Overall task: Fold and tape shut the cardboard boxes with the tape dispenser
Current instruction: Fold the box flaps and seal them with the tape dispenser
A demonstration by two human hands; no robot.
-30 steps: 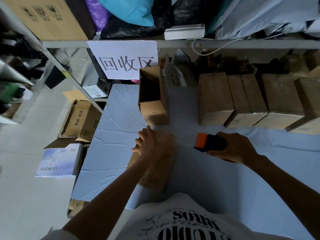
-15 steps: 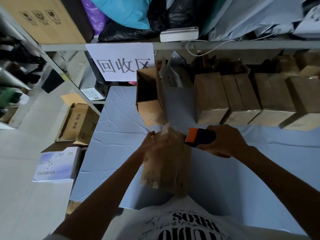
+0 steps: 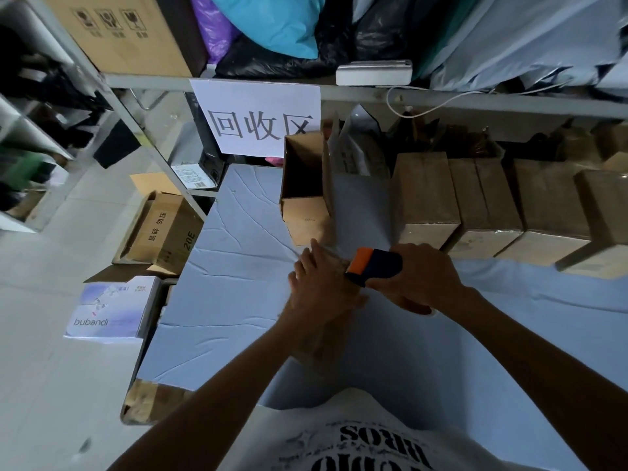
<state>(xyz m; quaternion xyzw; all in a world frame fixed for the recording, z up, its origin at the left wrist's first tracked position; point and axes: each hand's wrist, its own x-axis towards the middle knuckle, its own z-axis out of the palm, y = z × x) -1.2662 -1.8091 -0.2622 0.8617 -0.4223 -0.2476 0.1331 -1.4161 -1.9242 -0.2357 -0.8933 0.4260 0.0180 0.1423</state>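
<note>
A small cardboard box (image 3: 328, 348) stands on the blue-covered table (image 3: 238, 300) in front of me, mostly hidden under my left hand. My left hand (image 3: 319, 290) lies on the box's top with its fingers stretched toward the far edge, where a strip of clear tape (image 3: 326, 249) glints. My right hand (image 3: 424, 277) grips the orange and dark blue tape dispenser (image 3: 373, 265), whose orange end is right beside my left hand at the box's far right corner.
An open cardboard box (image 3: 302, 185) stands just behind. A row of closed boxes (image 3: 424, 195) lines the back right. A metal shelf (image 3: 475, 96) with a paper sign (image 3: 258, 120) hangs overhead. More boxes (image 3: 159, 232) sit on the floor at left.
The box went from lying flat to standing up under my left hand. My right hand brought the dispenser left, up against the box's far end.
</note>
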